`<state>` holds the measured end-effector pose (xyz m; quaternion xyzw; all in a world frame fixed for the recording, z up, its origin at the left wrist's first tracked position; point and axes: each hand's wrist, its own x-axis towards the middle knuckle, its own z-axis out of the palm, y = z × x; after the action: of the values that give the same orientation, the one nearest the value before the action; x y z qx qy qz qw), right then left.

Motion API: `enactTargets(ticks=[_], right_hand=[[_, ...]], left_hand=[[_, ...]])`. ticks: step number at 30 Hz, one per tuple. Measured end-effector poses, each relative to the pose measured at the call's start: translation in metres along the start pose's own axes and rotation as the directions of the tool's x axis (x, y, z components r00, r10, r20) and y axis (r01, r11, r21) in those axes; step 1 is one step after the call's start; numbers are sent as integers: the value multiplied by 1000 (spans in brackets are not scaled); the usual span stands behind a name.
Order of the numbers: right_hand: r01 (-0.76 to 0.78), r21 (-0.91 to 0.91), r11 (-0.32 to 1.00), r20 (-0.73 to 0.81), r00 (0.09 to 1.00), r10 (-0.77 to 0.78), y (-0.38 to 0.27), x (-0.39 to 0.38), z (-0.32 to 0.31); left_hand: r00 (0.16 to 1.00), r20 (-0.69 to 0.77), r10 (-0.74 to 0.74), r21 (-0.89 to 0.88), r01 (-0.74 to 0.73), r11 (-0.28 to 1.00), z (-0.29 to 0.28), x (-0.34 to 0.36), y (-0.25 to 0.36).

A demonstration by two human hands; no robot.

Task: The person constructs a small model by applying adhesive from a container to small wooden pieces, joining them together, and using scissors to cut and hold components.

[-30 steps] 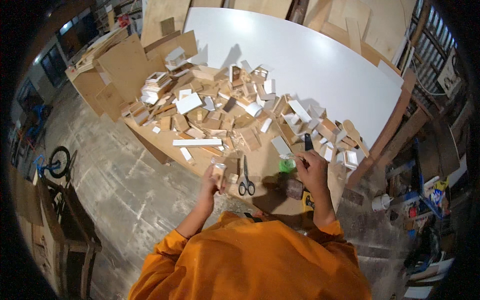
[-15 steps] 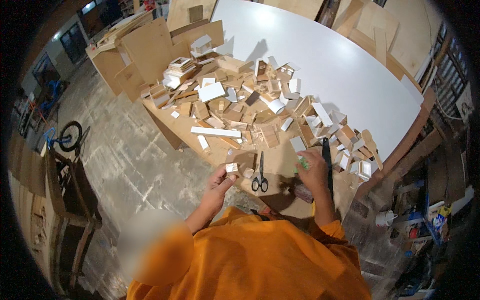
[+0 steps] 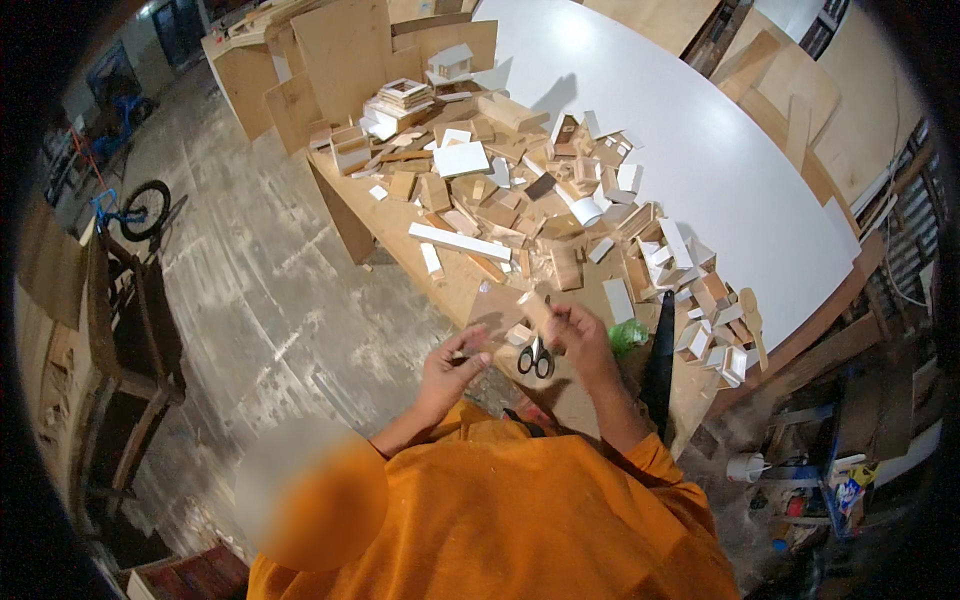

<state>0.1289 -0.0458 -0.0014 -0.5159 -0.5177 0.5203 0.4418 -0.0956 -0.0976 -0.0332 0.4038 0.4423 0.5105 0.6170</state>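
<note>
My right hand grips a small pale wooden piece between thumb and fingers, over the table. To its left, my left hand is open, fingers apart, with nothing visible in it. Black-handled scissors lie just below the held piece, their blades partly hidden by it. A small pale block rests beside the scissors. Right of my right hand sits a crumpled-looking green thing. Next to it lies a long black blade, which looks like a saw.
A heap of wooden and white offcuts covers the middle of the table, with a long white strip at its near edge. Behind it lies a large white panel. Boards stand at the far left. A bicycle wheel is on the left.
My right hand has left the green thing and moved left, and now holds a small wooden piece. My left hand has opened and no longer holds its small white-and-wood piece.
</note>
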Motion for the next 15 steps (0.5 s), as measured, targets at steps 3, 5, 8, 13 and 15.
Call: enactTargets(ticks=[3, 5, 8, 13, 15], right_hand=[[-87, -6, 996, -40, 995, 87, -10, 37, -15], [-122, -26, 992, -18, 992, 121, -19, 53, -16], [-141, -404, 904, -49, 990, 133, -23, 73, -20], [-130, -519, 845, 39, 984, 175, 5, 87, -26], [-6, -629, 778, 93, 992, 83, 11, 87, -25]], left_hand=[[969, -64, 240, 459, -185, 869, -36, 11, -29], [925, -59, 376, 624, -260, 737, -48, 14, -35], [922, -64, 382, 647, -253, 719, -55, 13, -39], [950, -51, 309, 642, -206, 739, -55, 18, -40], [979, -82, 186, 520, -117, 846, -51, 26, -47]])
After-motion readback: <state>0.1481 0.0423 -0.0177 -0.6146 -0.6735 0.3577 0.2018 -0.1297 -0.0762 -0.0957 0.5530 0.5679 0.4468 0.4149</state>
